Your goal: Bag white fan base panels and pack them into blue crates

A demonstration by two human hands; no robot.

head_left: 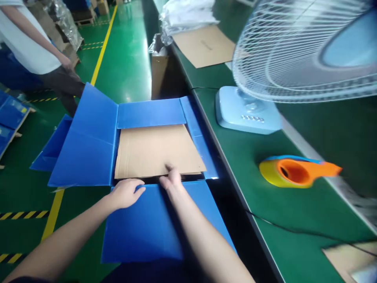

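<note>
A large blue box stands before me with its flaps folded outward. Inside its mouth lies a brown cardboard sheet, its near edge a little apart from the near flap. My left hand rests at the box's near left corner, fingers stretched over the rim and thumb apart. On the sheet's near edge, right of the middle, is my right hand. Its fingers reach forward onto the cardboard and the thumb is apart from them; the fingertips are blurred. What lies below the sheet is hidden.
Along the right runs a green-topped workbench bearing a light blue fan, an orange and yellow tape dispenser and another cardboard sheet. A cable crosses it. A person stands at the far left.
</note>
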